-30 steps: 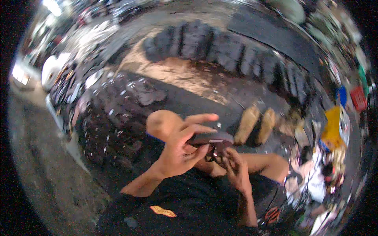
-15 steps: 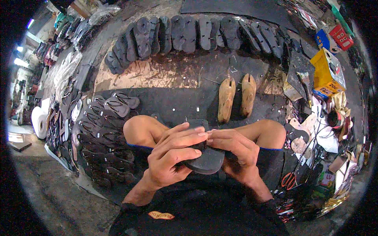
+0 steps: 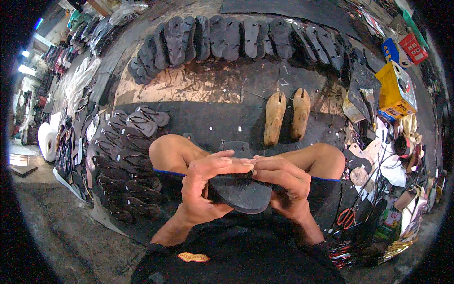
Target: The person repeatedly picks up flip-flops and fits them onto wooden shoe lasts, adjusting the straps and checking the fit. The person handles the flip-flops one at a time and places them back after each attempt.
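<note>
A black sandal (image 3: 243, 195) is held over my lap, its rounded near end toward me and its other end showing beyond my fingers. My left hand (image 3: 204, 183) wraps its left side, with the thumb low and the fingers bent across the top. My right hand (image 3: 286, 179) grips the right side, its fingertips meeting the left ones over the middle of the sole. Whatever lies beneath the fingertips there is mostly hidden. Just ahead, two wooden shoe lasts (image 3: 274, 118) lie side by side on the dark floor mat.
Black soles (image 3: 224, 38) form a curved row at the far side. Strapped flip-flops (image 3: 142, 122) are piled by my left knee. On the right are a yellow box (image 3: 395, 90), orange-handled scissors (image 3: 346, 217) and scraps. A white roll (image 3: 47, 144) stands far left.
My left fingers have drawn together toward the right fingertips and lifted off the sole's near part, leaving more of it showing. My right hand has barely moved.
</note>
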`<state>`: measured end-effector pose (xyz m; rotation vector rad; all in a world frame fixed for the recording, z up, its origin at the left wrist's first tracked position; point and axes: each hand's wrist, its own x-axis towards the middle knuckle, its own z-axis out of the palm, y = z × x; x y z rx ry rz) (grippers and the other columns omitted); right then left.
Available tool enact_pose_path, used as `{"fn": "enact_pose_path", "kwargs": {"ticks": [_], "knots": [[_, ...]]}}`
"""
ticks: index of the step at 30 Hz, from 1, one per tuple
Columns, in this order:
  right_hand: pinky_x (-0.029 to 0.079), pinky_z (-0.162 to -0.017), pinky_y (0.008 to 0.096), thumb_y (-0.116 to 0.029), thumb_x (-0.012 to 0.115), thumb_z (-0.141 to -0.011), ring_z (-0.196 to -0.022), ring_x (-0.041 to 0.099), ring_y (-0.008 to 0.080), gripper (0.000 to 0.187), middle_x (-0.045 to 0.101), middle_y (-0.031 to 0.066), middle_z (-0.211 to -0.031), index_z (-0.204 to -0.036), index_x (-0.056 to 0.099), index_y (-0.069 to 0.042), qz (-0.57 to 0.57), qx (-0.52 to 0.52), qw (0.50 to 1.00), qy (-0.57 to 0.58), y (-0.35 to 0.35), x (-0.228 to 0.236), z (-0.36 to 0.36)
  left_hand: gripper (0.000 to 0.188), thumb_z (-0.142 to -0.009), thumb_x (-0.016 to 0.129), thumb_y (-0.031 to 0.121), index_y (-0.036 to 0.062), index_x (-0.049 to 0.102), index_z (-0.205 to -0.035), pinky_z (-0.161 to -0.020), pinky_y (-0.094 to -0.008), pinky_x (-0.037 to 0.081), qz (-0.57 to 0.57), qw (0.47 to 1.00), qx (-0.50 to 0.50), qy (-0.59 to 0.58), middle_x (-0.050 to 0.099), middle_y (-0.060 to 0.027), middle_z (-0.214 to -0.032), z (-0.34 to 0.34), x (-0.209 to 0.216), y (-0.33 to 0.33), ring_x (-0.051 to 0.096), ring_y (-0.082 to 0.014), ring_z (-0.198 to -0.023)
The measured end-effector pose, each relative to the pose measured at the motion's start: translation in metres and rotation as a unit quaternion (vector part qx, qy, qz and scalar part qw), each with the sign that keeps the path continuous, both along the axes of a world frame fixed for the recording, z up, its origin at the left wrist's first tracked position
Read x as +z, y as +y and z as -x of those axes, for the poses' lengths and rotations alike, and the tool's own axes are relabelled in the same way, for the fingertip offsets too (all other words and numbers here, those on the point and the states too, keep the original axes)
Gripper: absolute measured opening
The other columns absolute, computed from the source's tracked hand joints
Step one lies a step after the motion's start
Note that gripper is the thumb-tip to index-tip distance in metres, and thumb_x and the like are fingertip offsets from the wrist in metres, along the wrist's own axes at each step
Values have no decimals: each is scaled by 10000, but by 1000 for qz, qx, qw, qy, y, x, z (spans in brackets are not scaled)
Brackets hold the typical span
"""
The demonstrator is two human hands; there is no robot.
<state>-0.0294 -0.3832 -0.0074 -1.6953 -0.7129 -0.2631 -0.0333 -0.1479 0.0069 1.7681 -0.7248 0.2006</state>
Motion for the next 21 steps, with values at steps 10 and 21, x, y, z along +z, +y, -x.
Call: {"fn": "enact_pose_path", "kwargs": {"ticks": [10,21], "knots": [[583,-1077,482,26,827,-702,-1258,702,396,680,736,164,-1325,-1361,688,-66,27,-27,992,117,6,1,14,460,-823,846,32,38,627,-1227,-1003,-479,593,-63,996,42,-51,693,-170,-1150,13,-10,-3,718,-372,-1092],[478,-1125,481,-147,826,-892,-1276,663,293,428,753,124,-1267,-1296,750,-27,-120,-59,922,364,9,-84,-59,255,-954,695,-9,28,632,-1198,-972,-388,567,-23,982,184,41,733,-113,-1210,-33,-29,8,710,-253,-1101]]}}
